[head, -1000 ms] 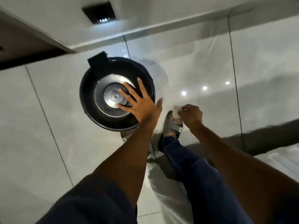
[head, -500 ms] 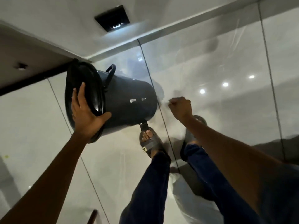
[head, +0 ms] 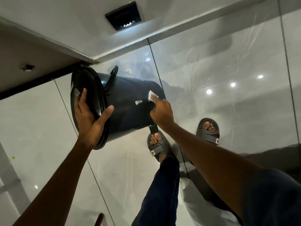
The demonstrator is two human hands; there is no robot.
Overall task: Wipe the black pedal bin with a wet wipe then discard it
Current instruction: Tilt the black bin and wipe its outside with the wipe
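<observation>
The black pedal bin (head: 127, 108) is lifted off the floor and tipped on its side, lid end toward the left, its pedal (head: 153, 128) pointing down near my foot. My left hand (head: 88, 116) grips the lid rim, fingers across the lid and thumb on the body. My right hand (head: 160, 110) presses a small white wet wipe (head: 150, 95) against the bin's side near its base. A white mark (head: 138, 102) shows on the body just left of the wipe.
Glossy grey floor tiles (head: 228, 95) lie below. My two sandalled feet (head: 158, 145) stand under and right of the bin. A white wall with a dark square vent (head: 123, 15) runs along the top. A dark skirting strip (head: 24, 87) is at the left.
The bin went from standing upright with my left hand on its lid to being lifted and tipped sideways. My right hand then moved left and brought the wipe onto the bin's side.
</observation>
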